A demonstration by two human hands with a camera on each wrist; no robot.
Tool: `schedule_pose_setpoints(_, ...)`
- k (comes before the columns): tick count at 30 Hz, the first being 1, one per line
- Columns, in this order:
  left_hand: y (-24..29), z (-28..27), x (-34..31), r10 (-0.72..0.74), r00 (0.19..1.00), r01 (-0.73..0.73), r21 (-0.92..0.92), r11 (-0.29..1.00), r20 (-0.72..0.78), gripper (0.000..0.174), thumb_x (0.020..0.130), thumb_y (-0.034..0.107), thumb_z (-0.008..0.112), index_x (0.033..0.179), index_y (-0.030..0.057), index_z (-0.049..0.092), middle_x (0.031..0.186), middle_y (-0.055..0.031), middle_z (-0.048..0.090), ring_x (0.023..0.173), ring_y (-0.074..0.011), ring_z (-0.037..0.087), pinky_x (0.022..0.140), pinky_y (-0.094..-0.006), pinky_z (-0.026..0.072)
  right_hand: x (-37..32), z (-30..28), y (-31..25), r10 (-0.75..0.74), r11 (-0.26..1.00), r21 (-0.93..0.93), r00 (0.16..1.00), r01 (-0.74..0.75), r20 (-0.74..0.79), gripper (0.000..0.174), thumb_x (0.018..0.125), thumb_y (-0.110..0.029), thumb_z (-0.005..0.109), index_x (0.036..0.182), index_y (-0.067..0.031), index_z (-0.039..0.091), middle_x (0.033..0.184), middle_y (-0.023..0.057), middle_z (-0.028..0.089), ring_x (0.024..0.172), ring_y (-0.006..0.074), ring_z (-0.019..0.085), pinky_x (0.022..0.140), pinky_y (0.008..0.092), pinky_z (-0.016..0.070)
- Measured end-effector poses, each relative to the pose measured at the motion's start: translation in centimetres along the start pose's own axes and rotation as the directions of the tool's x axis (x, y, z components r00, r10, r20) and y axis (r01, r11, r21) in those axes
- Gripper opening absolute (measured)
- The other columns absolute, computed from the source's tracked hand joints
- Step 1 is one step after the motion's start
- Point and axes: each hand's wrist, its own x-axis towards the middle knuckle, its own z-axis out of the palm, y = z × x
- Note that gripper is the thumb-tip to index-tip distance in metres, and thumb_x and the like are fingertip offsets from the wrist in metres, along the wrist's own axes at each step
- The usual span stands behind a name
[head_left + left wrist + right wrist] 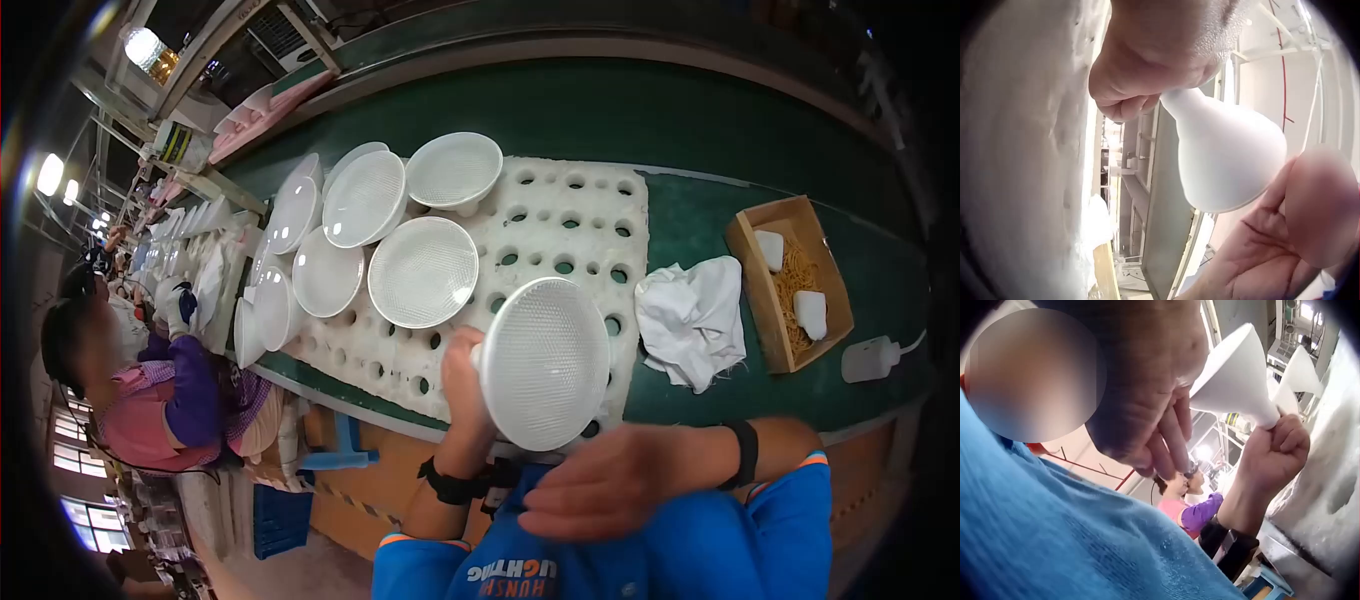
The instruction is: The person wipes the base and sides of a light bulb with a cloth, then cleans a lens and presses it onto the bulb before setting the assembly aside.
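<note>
My left hand (466,390) grips the narrow neck of a white reflector lamp bulb (548,365), its textured round face tilted up toward me. In the left wrist view, curled fingers of that hand (1141,69) close round the neck, and the white bulb body (1229,150) flares out beyond them. My right hand (615,482), blurred, is held in front of my body below the lamp's face. The right wrist view shows that hand (1160,394) with its fingers extended, nothing in them, overlapping the rim of the lamp.
Several similar lamps (423,272) stand on a white foam board (570,200) with rows of holes. To its right lie a crumpled white cloth (692,320), a cardboard box (745,245) with rubber bands and white blocks, and a squeeze bottle (870,358). Another person (165,400) works at left.
</note>
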Motion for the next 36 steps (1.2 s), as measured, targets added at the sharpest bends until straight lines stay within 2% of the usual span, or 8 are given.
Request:
schedule_pose_setpoints(4,6.1,0.4,-0.7,0.467,0.861,-0.43,0.202,0.88,-0.201,0.033,0.094,0.027,0.043,0.077,0.0002,0.051,0.072,-0.009,0.05,0.064,-0.0159,0.047,0.062,-0.028,0.0385,-2.3,-5.1,1.9,0.443,0.894,-0.032,0.893,-0.447,-0.08,0.04,0.074,-0.014,0.069,0.111,-0.0001,0.062,0.085,0.0044,0.059,0.069,0.0149,0.056,0.059,0.023,0.0454)
schedule_pose_setpoints(7,6.3,0.5,-0.9,0.712,0.691,-0.648,0.333,0.685,-0.12,0.031,0.093,0.025,0.041,0.082,-0.0018,0.051,0.068,-0.0108,0.049,0.059,-0.0162,0.045,0.057,-0.0284,0.0382,-2.3,-4.2,2.9,0.796,0.604,0.266,0.58,-0.751,-0.17,0.046,0.08,-0.013,0.067,0.121,0.003,0.054,0.098,0.008,0.054,0.079,0.0136,0.055,0.063,0.0232,0.0466)
schedule_pose_setpoints(14,4.4,1.2,-0.8,0.841,0.53,-0.803,0.384,0.455,0.111,0.03,0.093,0.026,0.044,0.088,-0.0022,0.05,0.066,-0.0117,0.049,0.057,-0.0175,0.044,0.054,-0.0296,0.0381,-5.0,-2.4,3.8,0.837,0.535,0.379,0.534,-0.755,-0.117,0.046,0.083,-0.01,0.066,0.126,0.0026,0.051,0.102,0.0087,0.053,0.083,0.0117,0.054,0.066,0.0217,0.0469)
schedule_pose_setpoints(20,3.9,0.2,-1.3,0.818,0.556,-0.806,0.336,0.487,0.149,0.029,0.092,0.027,0.049,0.091,-0.002,0.051,0.072,-0.0109,0.052,0.059,-0.0139,0.043,0.054,-0.0265,0.0373,-5.7,-2.0,3.7,0.891,0.409,0.554,0.449,-0.725,-0.07,0.041,0.081,-0.005,0.067,0.12,0.0016,0.057,0.098,0.0048,0.054,0.08,0.0062,0.054,0.064,0.0182,0.0446)
schedule_pose_setpoints(29,8.9,2.3,-3.8,0.329,0.944,-0.317,0.225,0.921,-0.017,0.027,0.076,0.009,0.074,0.094,-0.0012,0.056,0.078,-0.0075,0.064,0.065,-0.0077,0.059,0.058,-0.0212,0.0484,-5.7,-2.0,4.2,0.942,0.298,0.711,0.318,-0.637,-0.11,0.036,0.08,-0.001,0.065,0.116,-0.0006,0.059,0.102,0.0043,0.052,0.085,0.0047,0.053,0.066,0.016,0.0435)
schedule_pose_setpoints(30,8.8,2.2,-3.6,0.29,0.957,-0.285,0.298,0.911,0.031,0.032,0.073,0.005,0.077,0.096,-0.0019,0.056,0.08,-0.007,0.065,0.069,-0.0056,0.059,0.059,-0.0185,0.0481,-5.2,-2.7,4.1,0.942,0.323,0.604,0.312,-0.729,-0.128,0.038,0.077,0.001,0.065,0.114,-0.0011,0.06,0.107,0.0074,0.052,0.091,0.0108,0.054,0.073,0.0209,0.0452)
schedule_pose_setpoints(33,10.6,3.5,-3.3,0.162,0.977,-0.183,0.155,0.971,0.135,0.029,0.077,0.004,0.074,0.098,-0.0026,0.055,0.083,-0.0069,0.065,0.071,-0.0056,0.06,0.06,-0.0171,0.0473,-4.6,-3.2,4.3,0.727,0.644,-0.013,0.616,-0.765,-0.304,0.041,0.072,0.002,0.065,0.113,-0.0023,0.061,0.109,0.0111,0.052,0.1,0.021,0.052,0.081,0.0288,0.0452)
schedule_pose_setpoints(36,11.1,4.8,-3.0,0.112,0.963,-0.081,-0.131,0.988,0.244,0.027,0.081,-0.004,0.065,0.106,-0.0011,0.055,0.082,-0.0016,0.06,0.067,-0.0025,0.054,0.062,-0.0153,0.0439,-2.5,-3.3,3.5,0.643,0.719,-0.175,0.74,-0.672,-0.198,0.042,0.068,0.0,0.067,0.109,-0.0037,0.062,0.114,0.0141,0.053,0.107,0.0302,0.047,0.09,0.036,0.0414)
